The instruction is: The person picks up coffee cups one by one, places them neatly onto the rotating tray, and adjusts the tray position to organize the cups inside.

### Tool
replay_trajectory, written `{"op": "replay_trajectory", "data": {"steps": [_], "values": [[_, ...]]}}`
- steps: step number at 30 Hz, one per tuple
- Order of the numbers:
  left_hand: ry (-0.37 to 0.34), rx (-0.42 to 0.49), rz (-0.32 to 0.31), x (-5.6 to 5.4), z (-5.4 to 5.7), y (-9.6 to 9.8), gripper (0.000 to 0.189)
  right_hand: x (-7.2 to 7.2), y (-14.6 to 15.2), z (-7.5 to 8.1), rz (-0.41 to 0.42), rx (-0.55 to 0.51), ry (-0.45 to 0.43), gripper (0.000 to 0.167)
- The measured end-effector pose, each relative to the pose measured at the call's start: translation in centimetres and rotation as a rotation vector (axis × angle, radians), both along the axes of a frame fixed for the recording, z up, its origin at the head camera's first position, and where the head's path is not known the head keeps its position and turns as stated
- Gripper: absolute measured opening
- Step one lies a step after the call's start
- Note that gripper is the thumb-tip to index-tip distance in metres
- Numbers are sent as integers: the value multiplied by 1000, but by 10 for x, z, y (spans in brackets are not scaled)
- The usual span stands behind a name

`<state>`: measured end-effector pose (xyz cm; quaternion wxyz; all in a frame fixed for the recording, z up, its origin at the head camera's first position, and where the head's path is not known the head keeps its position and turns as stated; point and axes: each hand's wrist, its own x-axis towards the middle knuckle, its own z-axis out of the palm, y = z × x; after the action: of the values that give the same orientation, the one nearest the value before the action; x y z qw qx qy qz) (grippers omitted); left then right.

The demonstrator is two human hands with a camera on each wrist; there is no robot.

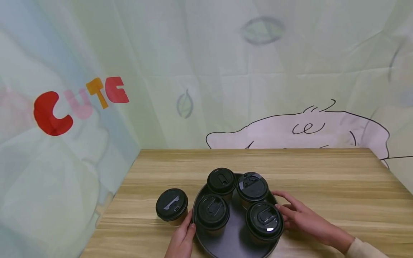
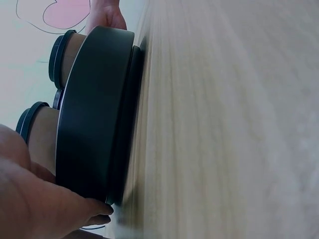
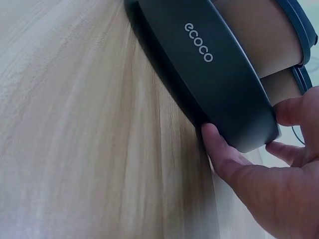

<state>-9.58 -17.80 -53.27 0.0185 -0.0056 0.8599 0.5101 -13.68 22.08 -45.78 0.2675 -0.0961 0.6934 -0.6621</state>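
A round black tray [image 1: 237,238] stands on the table and bears several brown paper cups with black lids, among them a front-right cup [image 1: 265,220] and a front-left cup [image 1: 213,212]. My left hand [image 1: 182,238] grips the tray's left edge, its fingers reaching the lower rim in the left wrist view. On the opposite side, my right hand [image 1: 306,222] holds the rim; the right wrist view shows a fingertip [image 3: 212,133] low on the wall, which bears the word "ecoco" [image 3: 198,43]. Another lidded cup [image 1: 172,204] stands left of the tray, close to my left hand.
The wooden table [image 1: 338,179] extends to both sides and behind the tray. A printed cloth [image 1: 193,53] with leaf drawings hangs behind it, and coloured letters [image 1: 53,114] show on the left side.
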Motion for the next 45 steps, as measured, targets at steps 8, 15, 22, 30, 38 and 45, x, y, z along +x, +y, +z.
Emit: {"op": "replay_trajectory", "data": {"steps": [8, 15, 22, 30, 38, 45], "values": [[9, 59, -59, 15, 57, 14, 51, 0, -2, 1, -21, 31, 0, 70], [-40, 49, -33, 17, 77, 20, 49, 1, -2, 3, -19, 45, -1, 70], [1, 52, -37, 15, 63, 15, 51, 3, -2, 4, -14, 56, 12, 69], [31, -2, -1, 10, 42, 11, 51, 4, -3, 4, -9, 52, 5, 69], [42, -8, 16, 6, 26, 8, 48, 5, -4, 3, -14, 40, 10, 69], [55, 15, -17, 11, 45, 12, 48, 5, -3, 3, -7, 44, 1, 67]]}}
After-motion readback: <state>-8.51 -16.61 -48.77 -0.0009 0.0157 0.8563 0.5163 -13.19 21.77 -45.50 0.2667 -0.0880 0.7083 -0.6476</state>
